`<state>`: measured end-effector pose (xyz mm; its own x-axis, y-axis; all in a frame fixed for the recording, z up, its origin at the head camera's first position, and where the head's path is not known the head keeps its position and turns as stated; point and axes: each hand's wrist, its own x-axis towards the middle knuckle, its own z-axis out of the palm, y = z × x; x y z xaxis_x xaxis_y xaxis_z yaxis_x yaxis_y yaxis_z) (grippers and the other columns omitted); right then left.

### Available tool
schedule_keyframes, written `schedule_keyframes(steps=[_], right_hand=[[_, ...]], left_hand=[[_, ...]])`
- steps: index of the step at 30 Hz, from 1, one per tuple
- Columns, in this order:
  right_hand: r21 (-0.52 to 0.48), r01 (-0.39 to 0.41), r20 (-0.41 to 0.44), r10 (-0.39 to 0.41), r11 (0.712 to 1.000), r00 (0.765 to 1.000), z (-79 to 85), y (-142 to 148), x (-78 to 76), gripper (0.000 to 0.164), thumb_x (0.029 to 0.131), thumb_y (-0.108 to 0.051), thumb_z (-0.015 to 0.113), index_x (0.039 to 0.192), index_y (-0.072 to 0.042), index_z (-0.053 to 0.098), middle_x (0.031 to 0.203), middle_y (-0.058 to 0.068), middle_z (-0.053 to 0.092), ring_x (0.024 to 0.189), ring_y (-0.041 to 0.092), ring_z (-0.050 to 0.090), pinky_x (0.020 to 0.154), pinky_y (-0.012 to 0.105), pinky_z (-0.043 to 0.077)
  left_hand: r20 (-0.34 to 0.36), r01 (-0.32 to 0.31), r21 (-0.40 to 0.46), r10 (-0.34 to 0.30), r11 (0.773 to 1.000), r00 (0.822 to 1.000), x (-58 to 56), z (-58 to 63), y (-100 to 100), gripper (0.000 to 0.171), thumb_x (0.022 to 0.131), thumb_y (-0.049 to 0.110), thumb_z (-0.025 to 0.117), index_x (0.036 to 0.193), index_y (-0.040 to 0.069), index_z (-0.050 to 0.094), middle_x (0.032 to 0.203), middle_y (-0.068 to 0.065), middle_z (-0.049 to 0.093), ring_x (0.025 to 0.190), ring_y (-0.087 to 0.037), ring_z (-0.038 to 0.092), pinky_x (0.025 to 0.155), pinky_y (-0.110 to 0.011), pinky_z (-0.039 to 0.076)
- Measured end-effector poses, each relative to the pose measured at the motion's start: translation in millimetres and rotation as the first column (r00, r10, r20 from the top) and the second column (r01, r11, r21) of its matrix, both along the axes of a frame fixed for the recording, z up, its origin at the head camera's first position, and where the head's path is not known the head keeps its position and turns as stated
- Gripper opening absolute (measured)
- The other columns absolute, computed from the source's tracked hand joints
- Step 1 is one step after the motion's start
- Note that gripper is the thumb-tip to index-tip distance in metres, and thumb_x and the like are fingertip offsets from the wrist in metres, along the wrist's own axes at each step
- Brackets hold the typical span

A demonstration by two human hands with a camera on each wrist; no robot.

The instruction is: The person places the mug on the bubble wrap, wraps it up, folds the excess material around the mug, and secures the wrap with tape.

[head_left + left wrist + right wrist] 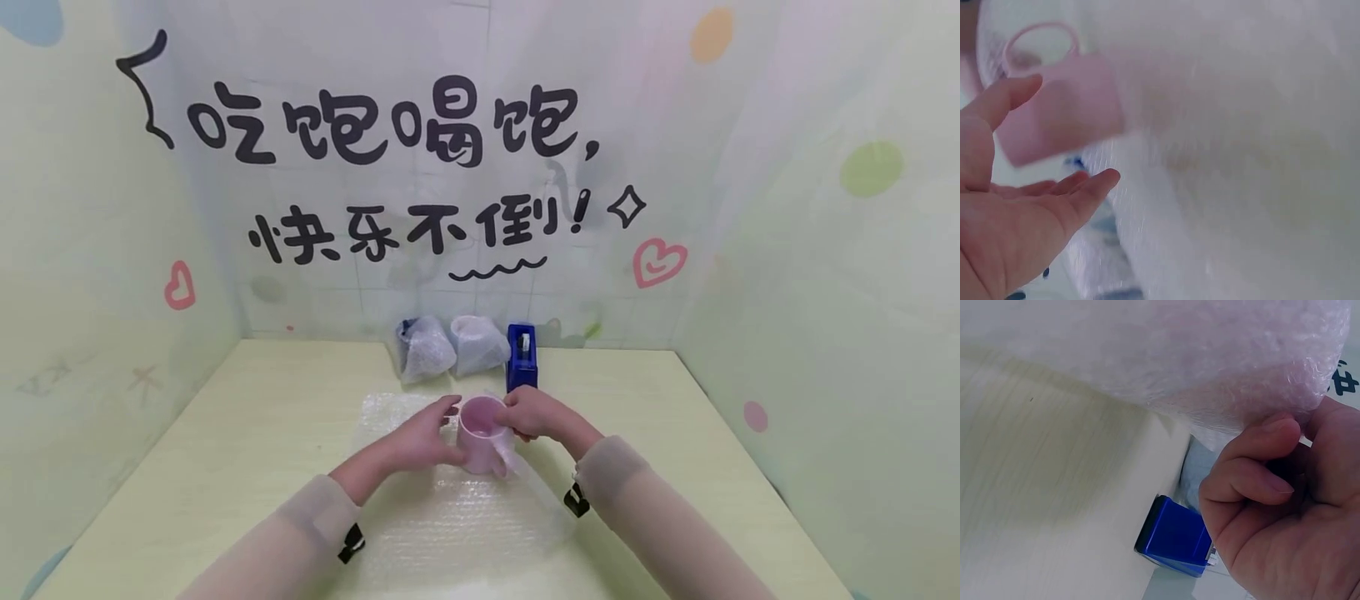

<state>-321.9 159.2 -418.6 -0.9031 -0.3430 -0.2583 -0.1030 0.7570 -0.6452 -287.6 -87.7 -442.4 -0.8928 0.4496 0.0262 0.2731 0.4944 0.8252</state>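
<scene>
A pink mug (478,454) stands upright on a sheet of bubble wrap (465,525), its handle toward the near right. At the mug's left side is my left hand (420,440), thumb and fingers spread; the thumb overlaps the mug in the left wrist view, and whether it touches cannot be told. My right hand (536,414) pinches an edge of the bubble wrap with curled fingers, at the mug's right rim. In the right wrist view the raised bubble wrap (1241,369) runs up from those fingertips. The mug is hidden behind the wrap there.
Two bubble-wrapped items (429,350) stand side by side at the back of the pale table (262,433). A blue tape dispenser (522,358) is to their right, just behind my right hand. Walls printed with writing enclose the table at the back and both sides.
</scene>
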Motion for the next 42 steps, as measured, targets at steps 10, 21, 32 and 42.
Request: schedule_keyframes(steps=[10, 21, 32, 42], right_hand=[[-0.021, 0.023, -0.014, -0.023, 1.0, 1.0, -2.2, -1.2, -0.1, 0.034, 0.101, -0.022, 0.067, 0.069, -0.017, 0.055, 0.054, -0.002, 0.05, 0.051, 0.011, 0.045, 0.049, 0.024, 0.034], [-0.043, 0.026, -0.005, -0.026, 0.999, 1.0, -7.0, -2.3, 0.0, 0.03, 0.099, -0.02, 0.066, 0.072, -0.017, 0.057, 0.057, -0.003, 0.051, 0.052, 0.011, 0.046, 0.051, 0.023, 0.038], [-0.058, 0.035, -0.003, -0.035, 0.998, 0.999, -4.6, 0.0, 1.8, 0.028, 0.1, -0.02, 0.067, 0.073, -0.016, 0.059, 0.057, -0.002, 0.052, 0.052, 0.011, 0.047, 0.05, 0.023, 0.038], [-0.005, 0.034, -0.033, -0.034, 0.999, 0.999, -3.8, -1.9, 2.2, 0.028, 0.1, -0.017, 0.069, 0.074, -0.014, 0.059, 0.055, -0.001, 0.053, 0.049, 0.012, 0.047, 0.047, 0.024, 0.037]], left_hand=[[-0.096, -0.263, -0.207, 0.248, 0.942, 0.964, -31.0, 17.5, -82.9, 0.073, 0.104, 0.022, 0.068, 0.155, -0.02, 0.039, 0.155, -0.045, 0.047, 0.142, -0.062, 0.051, 0.118, -0.068, 0.047], [0.183, -0.367, -0.023, 0.364, 0.93, 0.913, -33.5, -2.3, -90.2, 0.044, 0.101, 0.015, 0.071, 0.13, -0.014, 0.058, 0.114, -0.024, 0.074, 0.091, -0.024, 0.073, 0.077, -0.036, 0.06], [0.164, -0.168, 0.226, 0.132, 0.96, 0.978, -15.1, 39.9, -17.8, 0.016, 0.104, 0.013, 0.069, 0.109, -0.002, 0.07, 0.103, -0.015, 0.083, 0.085, -0.014, 0.073, 0.071, -0.029, 0.062], [-0.211, 0.171, -0.12, -0.194, 0.978, 0.958, -6.2, 31.1, 1.4, 0.031, 0.109, 0.012, 0.052, 0.121, 0.01, 0.081, 0.114, -0.001, 0.082, 0.115, -0.023, 0.068, 0.105, -0.045, 0.054]])
